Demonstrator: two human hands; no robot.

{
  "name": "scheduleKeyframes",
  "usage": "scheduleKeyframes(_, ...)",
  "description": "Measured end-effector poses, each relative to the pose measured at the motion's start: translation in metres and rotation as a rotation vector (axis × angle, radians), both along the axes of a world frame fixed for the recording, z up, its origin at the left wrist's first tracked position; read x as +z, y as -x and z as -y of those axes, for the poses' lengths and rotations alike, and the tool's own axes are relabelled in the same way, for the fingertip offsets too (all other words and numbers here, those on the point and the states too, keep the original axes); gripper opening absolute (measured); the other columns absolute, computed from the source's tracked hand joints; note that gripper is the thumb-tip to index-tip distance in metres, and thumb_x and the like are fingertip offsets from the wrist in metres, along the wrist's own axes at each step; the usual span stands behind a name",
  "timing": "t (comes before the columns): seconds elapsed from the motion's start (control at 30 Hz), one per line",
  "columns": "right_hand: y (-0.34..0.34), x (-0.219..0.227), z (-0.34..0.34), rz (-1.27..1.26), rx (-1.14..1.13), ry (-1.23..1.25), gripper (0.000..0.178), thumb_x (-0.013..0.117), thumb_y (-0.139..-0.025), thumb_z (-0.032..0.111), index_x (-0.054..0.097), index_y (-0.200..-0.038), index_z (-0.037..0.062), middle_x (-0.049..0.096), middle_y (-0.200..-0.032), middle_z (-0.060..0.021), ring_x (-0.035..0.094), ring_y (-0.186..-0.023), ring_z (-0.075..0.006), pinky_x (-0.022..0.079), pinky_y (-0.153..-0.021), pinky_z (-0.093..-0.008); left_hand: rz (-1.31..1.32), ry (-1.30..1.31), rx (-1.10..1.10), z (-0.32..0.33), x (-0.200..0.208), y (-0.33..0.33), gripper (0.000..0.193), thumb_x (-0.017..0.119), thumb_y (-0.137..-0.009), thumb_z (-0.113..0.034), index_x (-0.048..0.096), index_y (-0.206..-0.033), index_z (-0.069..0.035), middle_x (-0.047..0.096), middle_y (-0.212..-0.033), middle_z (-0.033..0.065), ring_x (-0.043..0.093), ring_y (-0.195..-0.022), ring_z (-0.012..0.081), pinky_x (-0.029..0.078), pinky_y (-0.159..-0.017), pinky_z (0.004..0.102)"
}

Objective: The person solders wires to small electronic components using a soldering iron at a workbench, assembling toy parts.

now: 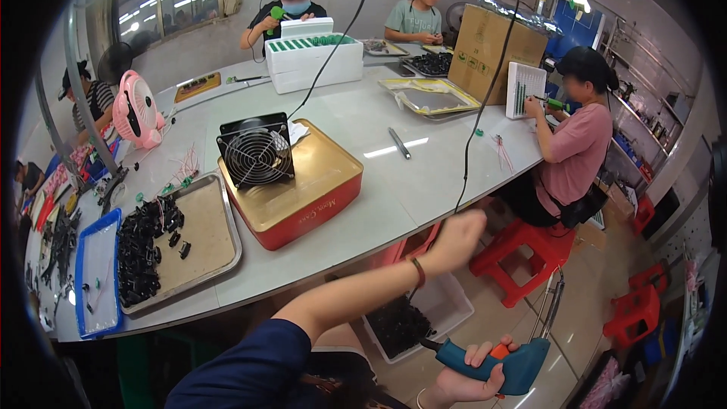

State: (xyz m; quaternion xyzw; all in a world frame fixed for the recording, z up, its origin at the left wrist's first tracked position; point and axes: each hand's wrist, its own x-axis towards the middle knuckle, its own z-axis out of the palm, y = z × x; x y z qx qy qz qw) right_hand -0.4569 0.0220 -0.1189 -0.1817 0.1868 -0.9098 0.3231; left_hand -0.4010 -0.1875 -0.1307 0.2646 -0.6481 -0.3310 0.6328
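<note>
My right hand (471,382) is wrapped round a teal soldering gun (496,363) with an orange trigger, its long metal tip pointing up at the lower right. My left hand (454,241) is raised past the table's front edge, fingers curled in. Its fingertips are turned away and slightly blurred, so whatever they may hold is hidden. A black cable (496,98) hangs from above and passes close by this hand; I cannot tell whether the hand grips it. Below my left forearm, a white bin (450,318) on the floor holds many small black parts (401,327).
On the table (333,257) stand a red-and-gold tin (326,174) bearing a black fan (256,151), a metal tray (204,235) of black parts, a blue tray (98,273) and a foam box (314,60). A red stool (522,254) supports a seated co-worker (579,121); others work across.
</note>
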Motion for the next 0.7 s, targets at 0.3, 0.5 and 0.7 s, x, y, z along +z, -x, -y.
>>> scheduleKeyframes(0.3,-0.016,0.01,-0.009,-0.069,-0.026,0.0,0.044,0.055,-0.067,0.016,0.036,-0.104,-0.0001,0.04,-0.099,-0.0117,0.041,-0.044,-0.0112,0.031,-0.04,-0.0202,0.497,-0.229,-0.195,-0.019,-0.079,0.052,0.035,0.038,-0.091,-0.028,0.054,-0.081,0.002,0.055,-0.075,0.0219,0.056,-0.071,0.0343,0.041,-0.063,0.0417)
scheduleKeyframes(0.5,-0.021,0.011,-0.006,-0.153,0.101,0.085,0.038,0.052,-0.072,0.013,0.039,-0.104,-0.0004,0.042,-0.101,-0.0096,0.037,-0.047,-0.0093,0.032,-0.043,-0.0207,1.114,-0.423,-0.202,-0.018,-0.067,0.032,0.06,0.046,-0.084,-0.043,0.043,-0.111,0.01,0.054,-0.106,0.0257,0.054,-0.1,0.0363,0.041,-0.084,0.0434)
scheduleKeyframes(0.7,-0.031,0.016,-0.006,-0.193,0.126,0.092,0.039,0.053,-0.071,0.013,0.039,-0.105,-0.0002,0.042,-0.101,-0.0104,0.039,-0.047,-0.0102,0.033,-0.043,-0.021,1.111,-0.327,-0.147,-0.025,-0.033,-0.015,0.055,0.05,-0.082,-0.04,0.05,-0.098,0.012,0.058,-0.093,0.0262,0.058,-0.088,0.0378,0.046,-0.078,0.0405)
